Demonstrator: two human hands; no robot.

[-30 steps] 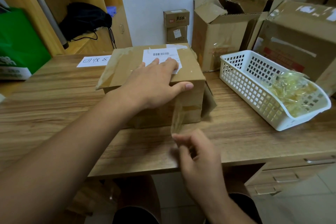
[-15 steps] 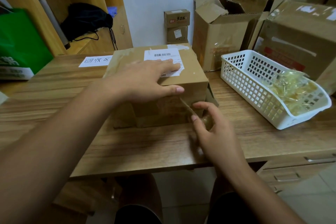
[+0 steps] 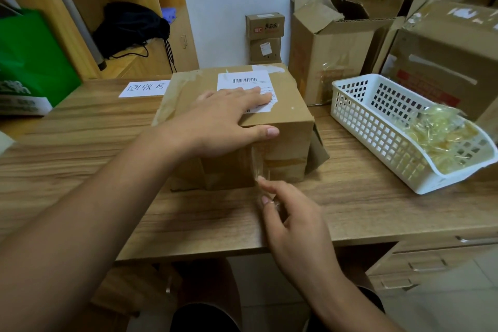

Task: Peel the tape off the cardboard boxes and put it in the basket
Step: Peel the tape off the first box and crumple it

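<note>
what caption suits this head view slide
Left hand steadies a brown cardboard box; right hand pinches its clear tape strip, white plastic basket alongside.

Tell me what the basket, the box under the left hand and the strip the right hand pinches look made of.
Basket: probably moulded white plastic, with a smooth, slightly glossy grid wall. Box: brown cardboard, matte, with creased edges and a scuffed face. Strip: thin clear plastic tape, it seems, since it is glossy and the box shows through it.
</note>
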